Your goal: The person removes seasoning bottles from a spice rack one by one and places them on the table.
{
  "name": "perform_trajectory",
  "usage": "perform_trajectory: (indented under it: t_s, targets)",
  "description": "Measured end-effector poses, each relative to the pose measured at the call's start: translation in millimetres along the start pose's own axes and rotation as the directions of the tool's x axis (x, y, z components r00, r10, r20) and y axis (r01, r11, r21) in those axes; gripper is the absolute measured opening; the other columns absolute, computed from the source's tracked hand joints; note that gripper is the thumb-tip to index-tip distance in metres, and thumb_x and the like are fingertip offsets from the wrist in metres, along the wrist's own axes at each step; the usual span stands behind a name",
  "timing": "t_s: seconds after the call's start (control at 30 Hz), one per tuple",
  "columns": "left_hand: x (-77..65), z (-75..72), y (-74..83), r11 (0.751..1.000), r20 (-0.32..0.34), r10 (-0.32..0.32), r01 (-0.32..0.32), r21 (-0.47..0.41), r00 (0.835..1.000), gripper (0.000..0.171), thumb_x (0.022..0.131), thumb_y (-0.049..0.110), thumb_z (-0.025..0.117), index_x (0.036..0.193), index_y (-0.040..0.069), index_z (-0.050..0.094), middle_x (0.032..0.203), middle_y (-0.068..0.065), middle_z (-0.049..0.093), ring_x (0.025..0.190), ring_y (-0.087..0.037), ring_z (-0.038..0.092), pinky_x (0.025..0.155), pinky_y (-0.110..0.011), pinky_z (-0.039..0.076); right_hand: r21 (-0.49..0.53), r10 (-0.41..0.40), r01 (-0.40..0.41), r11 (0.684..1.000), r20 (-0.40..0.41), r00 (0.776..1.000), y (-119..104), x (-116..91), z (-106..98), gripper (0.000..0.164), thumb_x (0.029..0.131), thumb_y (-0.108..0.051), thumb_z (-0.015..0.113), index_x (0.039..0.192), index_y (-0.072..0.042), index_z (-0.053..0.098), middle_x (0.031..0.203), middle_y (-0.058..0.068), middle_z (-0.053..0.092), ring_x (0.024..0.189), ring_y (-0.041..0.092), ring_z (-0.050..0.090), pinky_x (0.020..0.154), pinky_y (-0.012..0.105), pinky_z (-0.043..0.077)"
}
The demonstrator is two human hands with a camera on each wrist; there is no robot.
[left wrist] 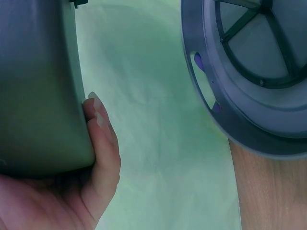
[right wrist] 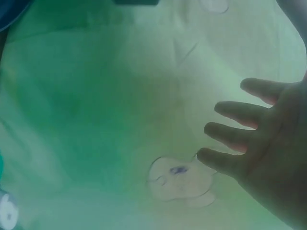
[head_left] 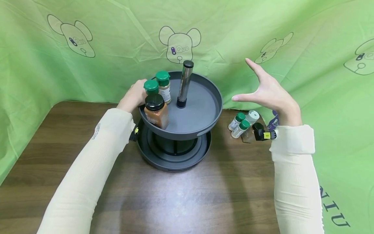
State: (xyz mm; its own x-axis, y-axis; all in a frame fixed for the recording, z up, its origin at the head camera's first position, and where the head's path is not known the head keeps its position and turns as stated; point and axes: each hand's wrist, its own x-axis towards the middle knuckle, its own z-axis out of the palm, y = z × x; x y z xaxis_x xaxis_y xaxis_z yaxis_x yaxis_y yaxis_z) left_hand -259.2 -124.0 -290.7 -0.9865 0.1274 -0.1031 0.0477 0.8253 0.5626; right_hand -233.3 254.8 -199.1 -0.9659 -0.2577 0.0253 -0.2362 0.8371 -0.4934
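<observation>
A grey two-tier turntable rack stands on the table, its round upper tray (head_left: 196, 118) over a lower tray (head_left: 175, 167). My left hand (head_left: 135, 97) holds the upper tray at its left rim, fingers (left wrist: 105, 148) bent against the tray's outer side in the left wrist view. Jars partly hide those fingers in the head view. On that tray stand an orange-brown spice jar (head_left: 157, 117) with a black lid and two green-capped spice bottles (head_left: 165, 92). My right hand (head_left: 270, 89) is raised right of the rack, fingers spread, with nothing in it.
Right of the rack, small green-capped bottles (head_left: 238, 131), a pale-capped bottle (head_left: 252, 116) and a black-capped jar (head_left: 248, 136) stand together below my right hand. A metal post (head_left: 185, 83) rises from the upper tray. Behind hangs a green cloth (head_left: 122, 61) with mouse-head drawings.
</observation>
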Motion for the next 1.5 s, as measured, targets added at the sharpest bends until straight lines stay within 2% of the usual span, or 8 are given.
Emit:
perform_trajectory:
  t_s: [0.4, 0.47, 0.67, 0.97, 1.13, 1.3, 1.4, 1.5]
  targets:
    - [0.3, 0.5, -2.0, 1.0, -0.016, 0.02, -0.02, 0.006, 1.0, 0.028, 0.088, -0.01, 0.039, 0.115, -0.006, 0.046, 0.123, -0.028, 0.051, 0.113, -0.042, 0.05, 0.106, -0.055, 0.042, -0.038, -0.201, 0.199, 0.979, -0.046, 0.979, -47.9, -4.0, 14.4, 0.122, 0.067, -0.047, 0.09, 0.157, -0.039, 0.009, 0.165, -0.017, 0.01, 0.153, 0.012, 0.011, 0.125, 0.051, 0.013]
    - [0.4, 0.5, -1.6, 1.0, -0.013, 0.02, -0.019, 0.013, 1.0, 0.028, 0.088, -0.01, 0.039, 0.115, -0.006, 0.047, 0.123, -0.028, 0.052, 0.114, -0.043, 0.05, 0.106, -0.056, 0.042, -0.051, -0.293, 0.29, 0.956, -0.077, 0.953, -53.4, -3.4, 23.8, 0.122, 0.065, -0.045, 0.091, 0.158, -0.034, 0.013, 0.165, -0.011, 0.017, 0.152, 0.013, 0.017, 0.125, 0.048, 0.017]
    - [1.6, 0.2, -0.3, 1.0, 0.003, 0.002, -0.002, -0.004, 1.0, 0.023, 0.096, -0.001, 0.036, 0.116, -0.005, 0.046, 0.122, -0.027, 0.051, 0.109, -0.04, 0.049, 0.101, -0.054, 0.044, -0.146, -0.552, 0.533, 0.833, -0.174, 0.815, -63.2, 1.3, 54.1, 0.118, 0.062, -0.04, 0.093, 0.156, -0.016, 0.026, 0.157, 0.012, 0.029, 0.145, 0.023, 0.028, 0.122, 0.045, 0.025]
    - [0.9, 0.5, -0.6, 1.0, 0.01, -0.015, 0.015, -0.021, 1.0, 0.024, 0.099, 0.002, 0.034, 0.118, -0.004, 0.047, 0.123, -0.026, 0.051, 0.11, -0.039, 0.05, 0.102, -0.055, 0.044, -0.189, -0.653, 0.63, 0.753, -0.096, 0.751, -75.4, 2.7, 79.9, 0.123, 0.064, -0.049, 0.09, 0.157, -0.009, 0.019, 0.163, 0.015, 0.017, 0.152, 0.028, 0.013, 0.124, 0.048, 0.014]
    - [1.0, 1.0, -0.7, 1.0, -0.011, -0.004, 0.004, -0.027, 1.0, 0.023, 0.097, 0.002, 0.037, 0.116, -0.005, 0.047, 0.123, -0.027, 0.052, 0.111, -0.041, 0.051, 0.103, -0.056, 0.043, -0.236, -0.687, 0.655, 0.718, -0.094, 0.72, -86.3, 0.8, 85.4, 0.12, 0.066, -0.056, 0.086, 0.156, -0.012, 0.021, 0.165, 0.014, 0.011, 0.155, 0.029, 0.002, 0.126, 0.049, 0.006]
    - [0.8, 1.3, 2.0, 0.999, 0.0, -0.014, 0.014, -0.037, 1.0, 0.023, 0.098, 0.004, 0.037, 0.117, -0.004, 0.047, 0.121, -0.025, 0.052, 0.107, -0.039, 0.049, 0.098, -0.054, 0.044, -0.288, -0.748, 0.699, 0.655, -0.115, 0.654, -96.2, -2.9, 91.5, 0.114, 0.066, -0.06, 0.083, 0.153, -0.009, 0.028, 0.164, 0.019, 0.011, 0.155, 0.033, -0.001, 0.124, 0.055, 0.002]
    - [0.2, 0.7, 2.7, 0.999, 0.008, -0.026, 0.026, -0.039, 1.0, 0.024, 0.099, 0.006, 0.036, 0.118, -0.004, 0.047, 0.12, -0.024, 0.051, 0.106, -0.038, 0.049, 0.096, -0.053, 0.044, -0.29, -0.757, 0.713, 0.638, -0.067, 0.65, -105.1, -4.9, 98.0, 0.114, 0.068, -0.064, 0.08, 0.153, -0.01, 0.027, 0.164, 0.017, 0.011, 0.155, 0.03, -0.002, 0.123, 0.054, 0.0]
    - [-0.1, 0.1, 2.4, 0.999, 0.005, -0.021, 0.021, -0.028, 1.0, 0.024, 0.1, 0.006, 0.036, 0.119, -0.005, 0.047, 0.122, -0.026, 0.052, 0.107, -0.039, 0.05, 0.098, -0.053, 0.044, -0.292, -0.735, 0.704, 0.648, 0.003, 0.678, -115.3, -6.6, 105.6, 0.114, 0.07, -0.07, 0.076, 0.155, -0.014, 0.024, 0.166, 0.011, 0.008, 0.156, 0.026, -0.005, 0.123, 0.054, -0.003]
